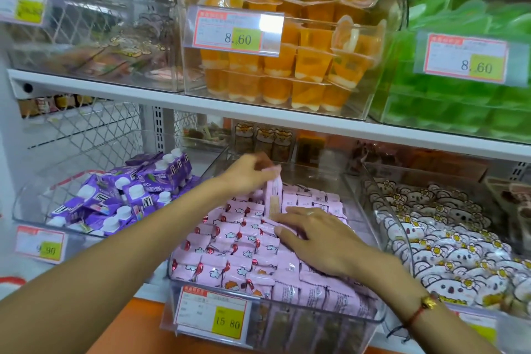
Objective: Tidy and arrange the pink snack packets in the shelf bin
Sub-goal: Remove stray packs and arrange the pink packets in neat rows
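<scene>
Your left hand (247, 172) was raised at the end of an outstretched arm, its fingers curled and pinching at the top. Your right hand (313, 234) lay lower, palm down, fingers extended leftward, a bracelet on its wrist.

Left hand (247, 172) motion-blurred, finger positions on the upright pink packet (273, 195) unclear. Right hand (313, 236) covers the packets beneath its palm. Small print on price tag (214, 315) unreadable. Green bin (459, 75) cut off at right edge, contents blurred. Top-left bin (94, 46) contents smeared, unidentifiable.
</scene>
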The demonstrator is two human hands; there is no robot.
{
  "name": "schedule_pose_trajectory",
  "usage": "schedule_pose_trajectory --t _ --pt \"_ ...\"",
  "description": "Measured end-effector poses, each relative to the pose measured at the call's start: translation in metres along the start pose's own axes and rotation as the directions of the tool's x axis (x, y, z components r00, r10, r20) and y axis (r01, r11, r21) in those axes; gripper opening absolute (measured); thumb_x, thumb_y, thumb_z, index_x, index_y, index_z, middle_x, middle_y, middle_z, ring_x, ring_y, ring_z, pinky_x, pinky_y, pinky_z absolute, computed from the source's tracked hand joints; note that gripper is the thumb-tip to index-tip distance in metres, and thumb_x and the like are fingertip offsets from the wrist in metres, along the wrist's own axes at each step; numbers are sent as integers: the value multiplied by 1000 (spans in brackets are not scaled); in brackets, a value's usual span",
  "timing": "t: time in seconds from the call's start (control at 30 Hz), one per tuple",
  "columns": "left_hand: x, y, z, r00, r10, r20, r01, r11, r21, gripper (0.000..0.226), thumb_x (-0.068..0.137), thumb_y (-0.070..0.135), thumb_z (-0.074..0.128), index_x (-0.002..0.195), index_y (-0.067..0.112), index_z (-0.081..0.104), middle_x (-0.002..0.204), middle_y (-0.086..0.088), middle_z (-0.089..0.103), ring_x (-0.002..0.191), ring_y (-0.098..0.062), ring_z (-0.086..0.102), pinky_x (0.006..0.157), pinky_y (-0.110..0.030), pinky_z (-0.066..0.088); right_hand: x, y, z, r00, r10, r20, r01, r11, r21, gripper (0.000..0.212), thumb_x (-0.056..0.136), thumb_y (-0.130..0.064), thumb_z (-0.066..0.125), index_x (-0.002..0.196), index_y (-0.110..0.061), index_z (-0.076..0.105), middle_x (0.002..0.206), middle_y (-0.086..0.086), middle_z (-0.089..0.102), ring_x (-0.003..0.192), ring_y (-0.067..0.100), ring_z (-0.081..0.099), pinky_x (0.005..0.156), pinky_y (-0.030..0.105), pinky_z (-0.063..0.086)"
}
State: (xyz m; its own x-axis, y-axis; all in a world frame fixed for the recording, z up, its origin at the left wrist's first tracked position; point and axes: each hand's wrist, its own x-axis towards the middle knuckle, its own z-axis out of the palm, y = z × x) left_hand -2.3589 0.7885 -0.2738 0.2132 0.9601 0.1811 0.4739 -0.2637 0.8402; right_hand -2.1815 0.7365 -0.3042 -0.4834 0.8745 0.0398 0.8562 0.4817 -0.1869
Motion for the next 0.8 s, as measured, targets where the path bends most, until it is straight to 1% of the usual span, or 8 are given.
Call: schedule_pose_trajectory --t 0.13,0.23,0.33,0.43,0.57,0.67,0.73,0.8 --pt "-11 14 2 963 -128 -238 65 964 -257 30 98 30 50 115 6 56 112 -14 65 107 -29 60 91 -40 51 3 -1 -1 1000 1 -14 -1 1000 -8 44 97 -52 31 137 -39 43 149 -10 38 132 22 37 109 37 31" --pt "-36 20 1 867 -157 -474 -45 920 -389 25 99 27 48 111 7 54 107 -17 66 94 -28 63 82 -41 53 1 1 -2 1000 18 25 -19 999 37 42 97 -51 33 136 -39 46 149 -8 39 132 18 38 109 36 31" --pt "-59 23 -1 801 -182 -571 -149 862 -484 10 99 23 47 100 16 53 95 -9 67 88 -21 66 80 -37 56 -2 -1 -8 985 80 -151 -35 960 277 29 98 -38 42 119 -32 61 107 -13 66 91 3 61 82 24 45" --pt "-68 23 1 807 -258 -531 -146 784 -603 13 99 20 47 106 11 54 88 -3 66 73 -5 67 67 -21 57 -2 -7 -15 862 173 -476 35 917 397 16 92 -34 55 108 -30 57 109 -13 61 101 6 57 79 21 39" --pt "-67 25 8 839 -407 -360 -22 636 -771 28 99 21 49 116 1 57 109 -12 64 91 -14 64 78 -24 57 -5 -25 -20 844 62 -533 198 887 418 48 80 -32 72 121 -28 47 122 -13 52 112 4 48 88 21 40" --pt "-70 28 8 878 -409 -249 25 559 -829 27 97 23 52 113 4 62 102 -10 70 86 -12 68 69 -24 59 -7 -27 -23 796 16 -605 279 878 390 31 80 -18 73 106 -20 57 103 -10 64 95 7 59 77 20 48" --pt "-70 29 4 910 -363 -199 45 565 -824 30 97 34 51 112 10 62 102 -8 70 88 -13 68 61 -24 59 -8 -24 -28 828 135 -545 256 773 580 21 81 -22 72 100 -19 64 96 -10 68 85 3 64 71 16 51" --pt "-70 29 -1 942 -292 -167 63 639 -767 29 94 45 48 105 21 59 100 -3 69 88 -12 69 60 -25 58 -8 -21 -31 901 288 -324 138 517 845 20 82 -30 70 100 -19 69 93 -3 72 76 4 65 67 15 51"
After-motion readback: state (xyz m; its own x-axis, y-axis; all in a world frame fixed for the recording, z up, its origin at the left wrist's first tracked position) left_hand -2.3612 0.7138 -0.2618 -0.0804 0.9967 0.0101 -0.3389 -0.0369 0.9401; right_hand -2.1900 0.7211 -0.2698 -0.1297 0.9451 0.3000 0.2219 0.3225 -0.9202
